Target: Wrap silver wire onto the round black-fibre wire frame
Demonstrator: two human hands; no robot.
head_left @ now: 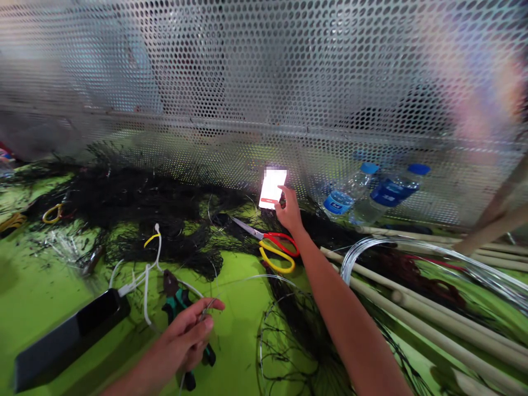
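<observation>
My right hand (289,209) reaches forward to a bright phone (270,188) that leans near the metal mesh; a finger touches or nearly touches its lit screen, and the hand holds nothing. Lower down, my left hand (192,333) pinches a thin wire between thumb and forefinger, just over green-handled pliers (176,300). Scissors (278,253) with red and yellow handles lie partly open beside my right wrist. Black netting (124,198) is heaped behind both hands, and more of it spreads between my forearms.
A perforated metal panel (247,82) stands across the back. Two water bottles (340,199) (390,192) lean at its foot. Coiled wire (371,245) and wooden poles (437,313) lie at right. A black power bank (74,335) with white cables is at lower left.
</observation>
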